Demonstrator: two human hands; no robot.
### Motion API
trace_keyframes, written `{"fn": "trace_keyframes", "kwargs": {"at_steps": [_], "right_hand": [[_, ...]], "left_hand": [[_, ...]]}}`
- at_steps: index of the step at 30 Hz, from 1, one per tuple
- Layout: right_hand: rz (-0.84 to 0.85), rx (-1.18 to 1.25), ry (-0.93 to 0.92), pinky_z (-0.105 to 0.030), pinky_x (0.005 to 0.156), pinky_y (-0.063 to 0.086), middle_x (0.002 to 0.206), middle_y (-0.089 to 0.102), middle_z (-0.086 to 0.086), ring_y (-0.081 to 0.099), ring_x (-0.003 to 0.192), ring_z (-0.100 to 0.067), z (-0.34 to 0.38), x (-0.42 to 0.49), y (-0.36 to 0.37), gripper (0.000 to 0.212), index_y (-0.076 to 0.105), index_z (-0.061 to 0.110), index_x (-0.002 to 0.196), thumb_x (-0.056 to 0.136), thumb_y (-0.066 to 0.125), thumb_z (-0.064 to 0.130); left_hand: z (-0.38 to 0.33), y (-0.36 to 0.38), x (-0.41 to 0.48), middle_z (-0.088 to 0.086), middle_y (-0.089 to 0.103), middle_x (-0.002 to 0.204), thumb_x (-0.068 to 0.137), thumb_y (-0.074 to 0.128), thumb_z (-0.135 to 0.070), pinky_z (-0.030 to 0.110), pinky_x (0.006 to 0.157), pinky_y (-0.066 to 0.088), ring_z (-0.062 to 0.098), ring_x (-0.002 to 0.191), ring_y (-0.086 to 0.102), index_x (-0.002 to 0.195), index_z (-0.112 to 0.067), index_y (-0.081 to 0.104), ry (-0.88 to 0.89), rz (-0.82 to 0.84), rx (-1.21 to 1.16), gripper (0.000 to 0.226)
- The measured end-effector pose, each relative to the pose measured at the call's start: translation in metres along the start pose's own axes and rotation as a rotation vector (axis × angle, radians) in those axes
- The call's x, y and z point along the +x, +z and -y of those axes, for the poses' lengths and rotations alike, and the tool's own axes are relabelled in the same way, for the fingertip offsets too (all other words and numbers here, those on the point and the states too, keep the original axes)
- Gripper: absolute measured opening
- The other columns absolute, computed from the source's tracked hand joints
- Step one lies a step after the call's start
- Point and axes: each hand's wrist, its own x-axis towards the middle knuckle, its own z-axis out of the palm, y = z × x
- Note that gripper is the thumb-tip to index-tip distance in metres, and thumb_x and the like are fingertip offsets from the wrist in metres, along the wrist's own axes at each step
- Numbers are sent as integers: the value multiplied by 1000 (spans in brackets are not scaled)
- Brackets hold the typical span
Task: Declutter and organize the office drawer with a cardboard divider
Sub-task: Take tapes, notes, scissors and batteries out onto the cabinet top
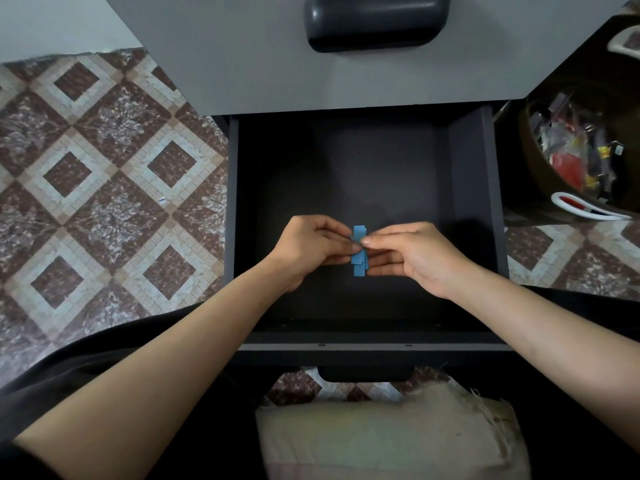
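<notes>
both hands meet at the middle of the frame, over the open drawer (346, 168). our left hand (318, 247) and right hand (412, 258) each pinch one small bunch of blue strips (358, 268) between thumb and fingertips, above the drawer's dark floor. we judge the strips light, thin and bendable, and quick to fan apart or slip, so a pinch across the middle of the bunch suits them best. we count one drawer and one bunch of at least three overlapping strips, the exact number hidden by fingers. one tub of clutter (540, 168) sits at the right edge.
</notes>
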Motion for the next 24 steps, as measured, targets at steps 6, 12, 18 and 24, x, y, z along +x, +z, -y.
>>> {"fn": "trace_keyframes", "kwargs": {"at_steps": [6, 12, 18, 24], "right_hand": [[-5, 9, -12, -31, 69, 59, 87, 71, -11, 71, 77, -21, 3, 0, 0, 19, 68, 2, 98, 81, 70, 11], [-43, 2, 18, -33, 70, 59, 92, 70, -14, 70, 79, -22, 2, 1, -2, 16, 67, 2, 100, 85, 65, 5], [-82, -50, 21, -32, 71, 58, 97, 69, -15, 69, 86, -23, 2, 3, -2, 15, 66, 6, 101, 87, 62, 6], [-66, -1, 21, -34, 70, 59, 101, 65, -17, 69, 83, -25, 2, 3, -1, 19, 63, 7, 106, 90, 55, 1]], "left_hand": [[-3, 2, -1, 5, 64, 69, 75, 72, 2, 15, 54, 53, 7, 57, 67, 78, -5, 60, 27, -52, -32, 14], [-3, 4, -2, 9, 66, 72, 74, 71, 5, 14, 54, 52, 9, 60, 69, 81, -4, 59, 56, -10, -13, 17], [-3, 3, -1, 7, 67, 71, 76, 69, 8, 14, 56, 52, 8, 62, 69, 82, -5, 60, 108, 29, 37, 17], [4, 1, 4, -5, 66, 90, 70, 80, -11, 14, 63, 51, 7, 73, 64, 97, -14, 60, 318, -98, 483, 34]]}}
